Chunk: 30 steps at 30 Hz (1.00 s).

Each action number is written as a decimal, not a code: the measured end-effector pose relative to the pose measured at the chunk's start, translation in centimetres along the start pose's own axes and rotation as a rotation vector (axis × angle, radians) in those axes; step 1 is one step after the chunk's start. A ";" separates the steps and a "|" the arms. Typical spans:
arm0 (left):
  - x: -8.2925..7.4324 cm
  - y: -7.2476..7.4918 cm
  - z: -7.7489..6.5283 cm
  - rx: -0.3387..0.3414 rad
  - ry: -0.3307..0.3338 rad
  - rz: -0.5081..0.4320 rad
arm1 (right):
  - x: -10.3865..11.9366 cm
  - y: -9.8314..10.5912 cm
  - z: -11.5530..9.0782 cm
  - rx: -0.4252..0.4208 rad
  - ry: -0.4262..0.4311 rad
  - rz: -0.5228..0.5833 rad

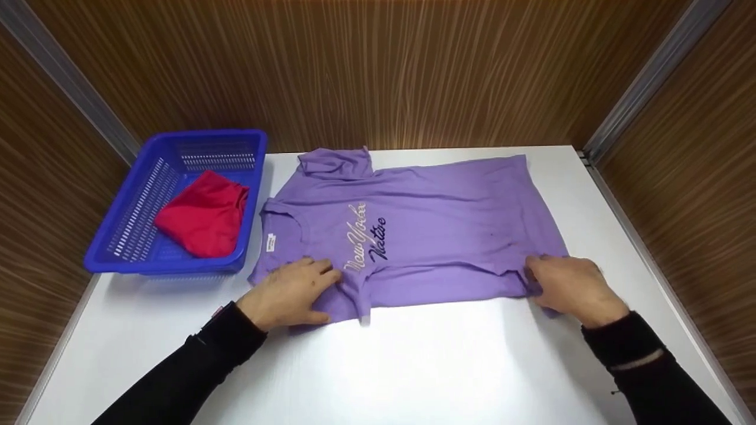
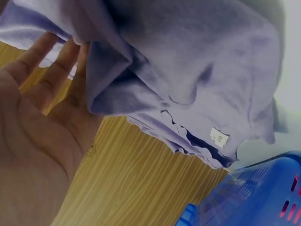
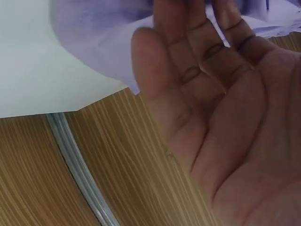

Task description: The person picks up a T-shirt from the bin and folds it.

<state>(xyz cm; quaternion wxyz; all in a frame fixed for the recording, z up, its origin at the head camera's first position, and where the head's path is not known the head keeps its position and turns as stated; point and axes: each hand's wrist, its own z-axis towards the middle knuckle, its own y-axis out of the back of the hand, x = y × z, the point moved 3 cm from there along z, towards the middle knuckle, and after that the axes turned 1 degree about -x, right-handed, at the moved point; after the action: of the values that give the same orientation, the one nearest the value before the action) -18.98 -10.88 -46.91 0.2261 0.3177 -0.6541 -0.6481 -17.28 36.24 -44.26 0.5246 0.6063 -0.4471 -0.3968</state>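
Observation:
A purple T-shirt [image 1: 437, 218] lies front up across the white table, its neck to the left and its hem to the right. Its near side is rumpled, the lower layer showing below the upper one. My left hand [image 1: 292, 292] rests on the near sleeve, thumb and fingers spread apart; the left wrist view shows straight fingers [image 2: 54, 70] against raised cloth. At the near hem corner my right hand [image 1: 570, 286] holds the cloth with bent fingers, and a small fold stands beside them. The right wrist view cuts off its fingertips.
A blue plastic basket [image 1: 112, 236] stands at the left, close to the shirt's neck, with a folded red cloth [image 1: 204, 215] in it. Wood-grain panels [image 1: 378, 71] rise behind the white table [image 1: 425, 366] and along both sides.

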 end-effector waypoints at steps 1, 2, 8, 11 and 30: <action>0.0 0.0 0.1 -0.018 -0.010 0.012 | -0.3 0.0 0.1 -0.008 -0.011 0.004; 0.0 0.0 0.2 -0.037 -0.020 0.020 | -0.8 0.1 0.2 -0.008 -0.022 0.011; 0.7 1.1 1.0 -0.078 -0.053 -0.006 | -3.6 1.2 1.6 -0.017 -0.076 0.073; 1.3 1.9 1.2 -0.054 -0.041 -0.070 | -4.7 1.5 2.2 -0.013 -0.081 0.109; -3.3 -0.9 1.4 -0.097 -0.082 0.178 | -5.7 1.1 2.6 0.037 -0.073 0.192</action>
<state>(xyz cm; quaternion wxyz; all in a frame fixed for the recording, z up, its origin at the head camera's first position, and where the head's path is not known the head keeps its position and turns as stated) -17.56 -7.52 -47.46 0.2710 0.2202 -0.6562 -0.6690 -21.53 40.87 -43.50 0.5323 0.5554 -0.5291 -0.3582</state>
